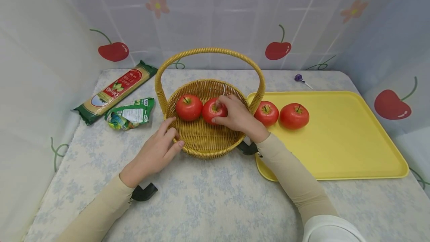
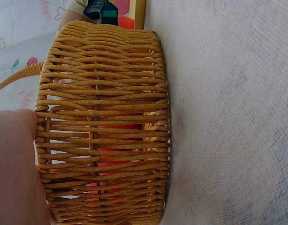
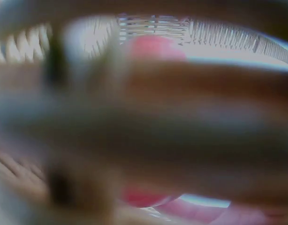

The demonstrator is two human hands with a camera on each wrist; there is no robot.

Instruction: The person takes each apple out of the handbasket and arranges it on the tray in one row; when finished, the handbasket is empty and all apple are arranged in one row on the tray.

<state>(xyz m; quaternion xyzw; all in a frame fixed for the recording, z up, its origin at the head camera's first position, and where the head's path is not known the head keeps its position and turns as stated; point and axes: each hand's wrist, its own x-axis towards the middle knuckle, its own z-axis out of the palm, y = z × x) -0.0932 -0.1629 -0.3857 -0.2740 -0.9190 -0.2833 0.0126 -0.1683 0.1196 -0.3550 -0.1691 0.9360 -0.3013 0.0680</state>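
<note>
While the right hand (image 1: 236, 115) grips a red apple (image 1: 209, 111) beneath its fingers inside the basket (image 1: 205, 137) and the left hand (image 1: 155, 153) curls its fingers over the rim, the smooth fruit is judged firm, light and slightly slippery, best held around its widest part.

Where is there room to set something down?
Bare: the yellow tray right of its two apples, and the cloth between the basket and both sleeves. Crowded: the basket's back, where the right hand grips one of two more apples.
</note>
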